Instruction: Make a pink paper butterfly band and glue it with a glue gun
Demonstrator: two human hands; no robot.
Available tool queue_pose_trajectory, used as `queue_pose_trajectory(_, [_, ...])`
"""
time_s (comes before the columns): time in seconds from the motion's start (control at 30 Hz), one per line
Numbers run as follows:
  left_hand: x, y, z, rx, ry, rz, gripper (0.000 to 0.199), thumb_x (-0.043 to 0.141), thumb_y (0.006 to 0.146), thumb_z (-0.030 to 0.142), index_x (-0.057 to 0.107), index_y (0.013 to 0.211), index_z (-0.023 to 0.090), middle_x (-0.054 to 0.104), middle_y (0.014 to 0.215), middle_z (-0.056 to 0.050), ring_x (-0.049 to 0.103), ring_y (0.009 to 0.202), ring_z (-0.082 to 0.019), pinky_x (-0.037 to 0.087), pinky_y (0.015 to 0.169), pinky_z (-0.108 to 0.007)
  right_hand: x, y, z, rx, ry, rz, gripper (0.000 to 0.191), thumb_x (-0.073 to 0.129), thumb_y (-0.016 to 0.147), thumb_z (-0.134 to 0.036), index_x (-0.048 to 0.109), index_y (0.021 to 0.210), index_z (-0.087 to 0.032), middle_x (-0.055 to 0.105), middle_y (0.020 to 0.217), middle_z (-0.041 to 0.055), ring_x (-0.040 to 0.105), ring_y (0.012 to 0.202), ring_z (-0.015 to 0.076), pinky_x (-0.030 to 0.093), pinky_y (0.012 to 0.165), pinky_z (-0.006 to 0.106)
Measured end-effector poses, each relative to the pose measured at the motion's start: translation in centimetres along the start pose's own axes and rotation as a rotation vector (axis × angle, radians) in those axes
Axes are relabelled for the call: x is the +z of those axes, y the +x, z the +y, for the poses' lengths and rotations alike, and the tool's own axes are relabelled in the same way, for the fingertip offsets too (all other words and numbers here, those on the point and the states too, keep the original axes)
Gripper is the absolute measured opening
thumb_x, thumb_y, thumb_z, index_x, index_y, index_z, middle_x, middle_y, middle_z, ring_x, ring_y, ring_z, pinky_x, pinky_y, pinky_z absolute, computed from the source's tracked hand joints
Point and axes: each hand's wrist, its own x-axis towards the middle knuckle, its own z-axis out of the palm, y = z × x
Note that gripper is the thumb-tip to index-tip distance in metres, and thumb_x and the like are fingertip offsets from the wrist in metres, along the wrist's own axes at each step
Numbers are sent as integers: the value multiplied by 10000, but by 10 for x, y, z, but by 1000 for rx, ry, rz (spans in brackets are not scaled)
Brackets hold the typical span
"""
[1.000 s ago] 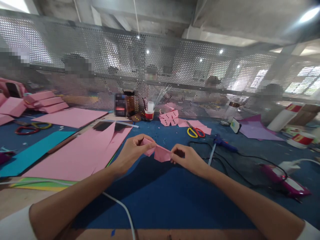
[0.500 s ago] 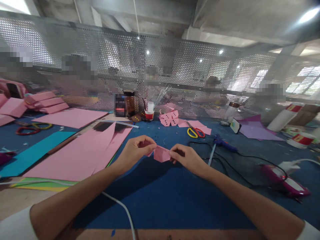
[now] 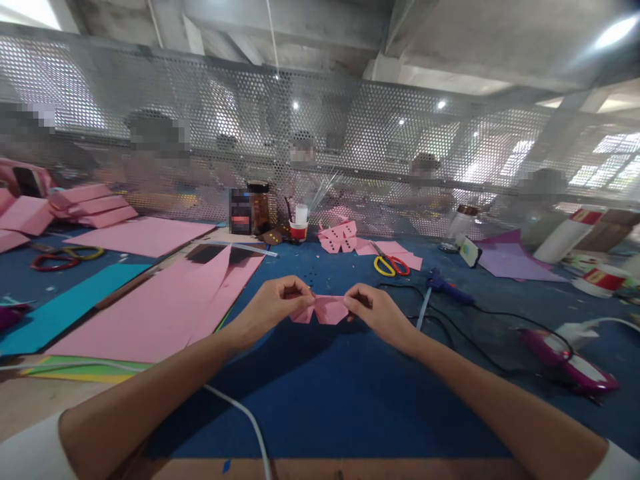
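At twelve o'clock from the person, above a blue mat (image 3: 340, 400), the left hand (image 3: 275, 301) pinched the folded pink paper (image 3: 331, 311) near its notch and the right hand (image 3: 376, 313) its three-o'clock edge, seemingly for tautness, while scissors (image 3: 389, 259) lay towards one o'clock.

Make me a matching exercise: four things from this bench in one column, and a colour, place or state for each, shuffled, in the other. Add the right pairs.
Things
1. Small pink paper piece
2. Glue gun
3. Long paper strip
4. Jar

Descriptions
A. Dark blue
B. Brown, upright
C. Pinched by left hand and right hand
D. Teal, lying flat

Pairs: 1-C, 2-A, 3-D, 4-B
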Motion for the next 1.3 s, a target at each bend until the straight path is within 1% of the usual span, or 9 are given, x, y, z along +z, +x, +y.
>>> queue_pose_trajectory(0.07, [0,0,0,-14,6,-18,182,667,784,344,644,815,166,640,754,-7,571,677,-136,444,622,-251,0,-1,-1,-10,-8,6,182,540,936,-341,613,870,-187,658,733,2,641,701,152,473,688,269])
queue_pose_trajectory(0.17, [0,-1,0,-29,4,-27,198,654,797,359,637,810,162,633,726,-3,564,660,-135,442,621,-254,-1,-1,-3,-20,-4,1,183,550,930,-343,607,848,-189,652,734,3,636,699,153,476,692,272])
queue_pose_trajectory(0.3, [0,-2,3,-27,33,18,202,664,783,363,646,791,162,645,731,-9,567,666,-140,430,614,-253,-1,0,-3,-4,16,-17,212,524,944,-365,608,863,-187,658,755,10,637,724,159,479,706,275])
queue_pose_trajectory(0.47, [1,-1,3,-53,33,55,198,690,757,356,653,751,161,653,695,-1,566,635,-136,419,603,-254,-2,2,-3,-13,4,-11,253,468,974,-337,615,839,-181,657,737,10,624,729,153,460,708,263])
queue_pose_trajectory(0.77, [-2,5,-17,-53,64,17,195,703,746,348,619,734,172,720,798,-37,654,747,-181,470,684,-284,0,4,6,-15,21,-28,257,476,971,-354,621,859,-174,654,760,11,622,737,151,461,712,259])
queue_pose_trajectory(0.87, [-1,4,-16,-44,54,7,188,699,738,338,604,717,177,722,823,-39,660,772,-187,477,704,-290,0,4,7,-8,11,-31,262,477,969,-361,627,861,-175,656,771,13,619,748,154,459,714,260])
queue_pose_trajectory(0.97, [-1,3,-11,-55,55,4,179,692,737,324,595,718,175,704,783,-30,642,742,-179,462,678,-280,0,4,6,-11,-9,-36,261,483,965,-356,633,853,-174,653,771,11,608,746,152,450,703,256])
queue_pose_trajectory(1.13, [0,2,-8,-54,6,-9,199,722,702,323,619,795,181,672,758,-2,625,730,-166,447,665,-266,0,4,5,-3,-14,-40,250,490,958,-352,640,862,-177,651,764,7,601,740,149,445,694,251])
queue_pose_trajectory(1.3, [1,2,-6,-110,-30,-24,258,733,675,316,661,879,174,702,793,-22,642,761,-179,464,703,-284,-1,4,3,18,11,-47,239,511,944,-349,641,861,-167,651,753,10,596,720,146,444,678,249])
